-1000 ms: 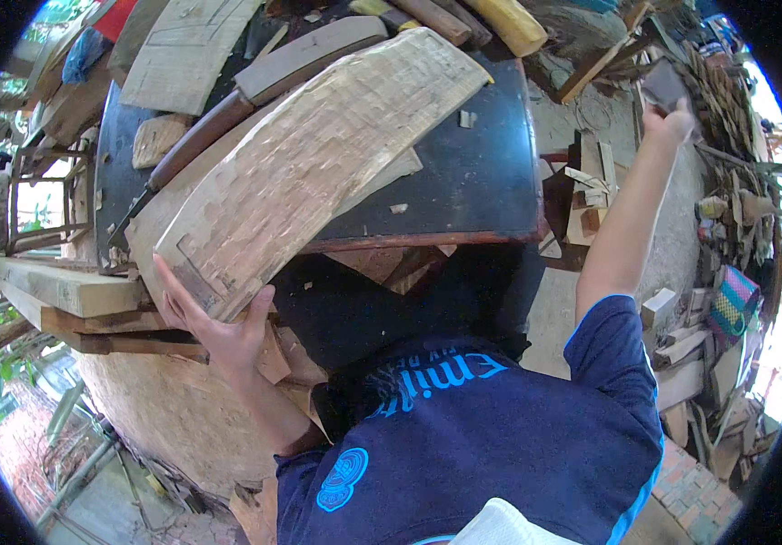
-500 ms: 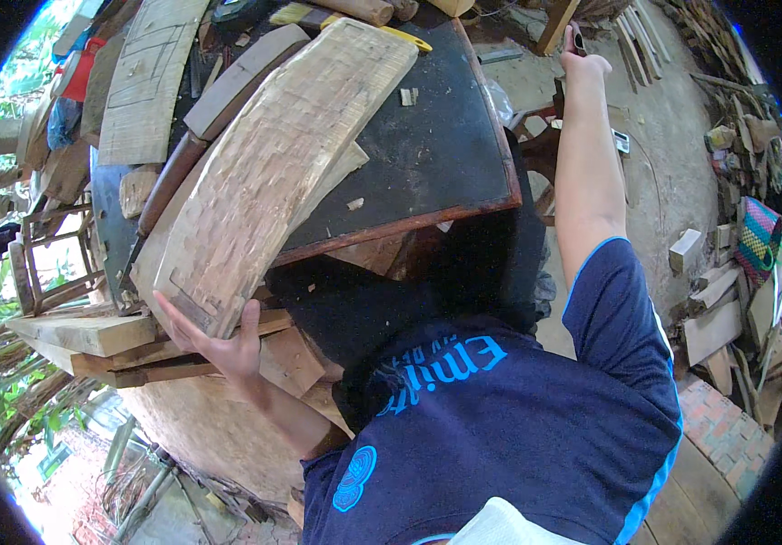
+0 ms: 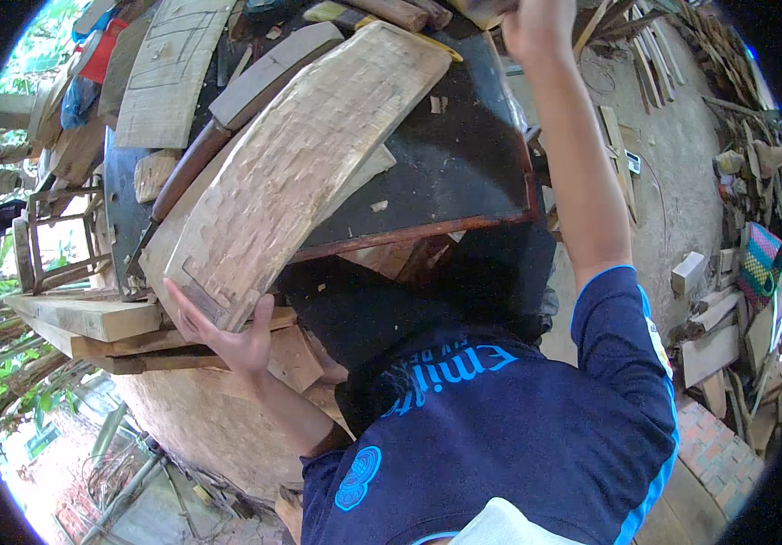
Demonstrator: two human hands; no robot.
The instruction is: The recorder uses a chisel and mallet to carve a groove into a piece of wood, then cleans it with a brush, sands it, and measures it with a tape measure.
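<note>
My left hand point(image 3: 232, 336) grips the lower end of a long, pale board point(image 3: 291, 173) with a chipped, hewn surface, lying slanted over the dark tabletop point(image 3: 445, 173). Beneath and beside it are a thinner plank point(image 3: 164, 254) and a long tool point(image 3: 186, 182) with a dark wooden handle. My right hand point(image 3: 536, 27) is raised at the top edge, fingers closed on a dark object point(image 3: 491, 11), partly cut off by the frame and too indistinct to name.
A marked plank point(image 3: 159, 91), small wood block point(image 3: 153, 177) and brush point(image 3: 336, 16) lie on the table. Timbers point(image 3: 100, 316) stack at left beside a wooden frame point(image 3: 54, 236). Wood scraps point(image 3: 709, 354) and a woven bag point(image 3: 759, 263) line the right side.
My right hand, holding the dark object, has moved from the upper right leftward and upward. The left hand still holds the board; the whole view has shifted slightly.
</note>
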